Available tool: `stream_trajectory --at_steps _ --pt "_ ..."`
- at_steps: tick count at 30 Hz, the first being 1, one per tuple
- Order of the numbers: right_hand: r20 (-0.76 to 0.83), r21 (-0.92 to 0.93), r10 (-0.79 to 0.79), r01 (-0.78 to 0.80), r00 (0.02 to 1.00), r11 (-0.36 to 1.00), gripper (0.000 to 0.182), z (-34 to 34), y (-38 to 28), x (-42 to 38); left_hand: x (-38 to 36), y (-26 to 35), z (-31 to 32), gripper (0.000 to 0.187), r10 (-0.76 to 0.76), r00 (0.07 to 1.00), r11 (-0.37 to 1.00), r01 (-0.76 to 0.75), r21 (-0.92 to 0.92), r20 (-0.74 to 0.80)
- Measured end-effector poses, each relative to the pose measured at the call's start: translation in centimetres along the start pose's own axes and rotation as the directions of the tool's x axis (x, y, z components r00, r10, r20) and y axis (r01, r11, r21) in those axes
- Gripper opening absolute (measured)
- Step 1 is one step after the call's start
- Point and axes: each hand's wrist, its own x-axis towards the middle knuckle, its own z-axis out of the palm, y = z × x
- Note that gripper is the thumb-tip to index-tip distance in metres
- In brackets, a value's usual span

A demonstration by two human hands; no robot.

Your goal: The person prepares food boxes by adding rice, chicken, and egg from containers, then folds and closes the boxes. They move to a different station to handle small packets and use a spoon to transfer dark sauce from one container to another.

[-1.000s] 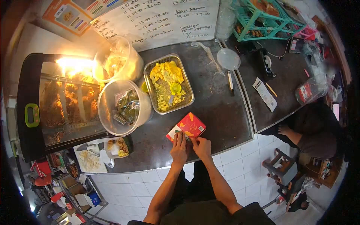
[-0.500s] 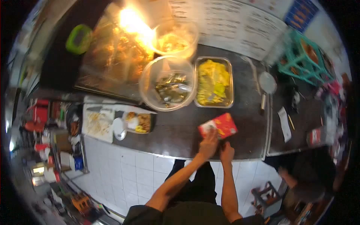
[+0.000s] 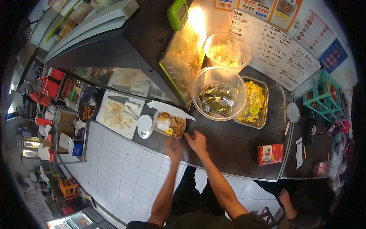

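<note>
An open takeaway box (image 3: 178,126) holds rice, brown pieces of food and a bit of yellow food, its lid flap raised at the back. My right hand (image 3: 197,142) is beside the box's front right corner, thumb and finger apart with nothing visible between them. Just below the box's front edge is my left hand (image 3: 173,150), smeared by motion, so its fingers cannot be read. A closed red carton (image 3: 270,154) with a printed logo stands on the counter (image 3: 225,149) to the right, apart from both hands.
Left of the food box are a white kitchen scale (image 3: 145,125) and a cutting board (image 3: 116,124) with a knife. Behind are a tub of sachets (image 3: 219,97), a second tub (image 3: 228,53) and a yellow-filled metal tray (image 3: 254,99). At lower right, another person's hand (image 3: 284,197) shows.
Both hands have let go of the red carton and moved left to the takeaway box. The carton now stands by itself on the right. My view has swung left.
</note>
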Motion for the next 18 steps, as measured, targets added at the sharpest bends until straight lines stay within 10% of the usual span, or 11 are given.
stream_trajectory --at_steps 5,18 --pt "-0.077 -0.140 -0.023 0.012 0.997 0.990 0.026 5.0 -1.3 2.4 6.2 -6.0 -7.3 0.038 -0.187 0.982 0.977 0.188 -0.102 0.017" --pt "-0.086 -0.264 0.053 -0.074 0.995 0.962 0.036 -13.6 13.4 -11.5 -6.3 -4.2 1.4 0.037 -0.267 0.714 0.862 0.478 -0.171 0.647"
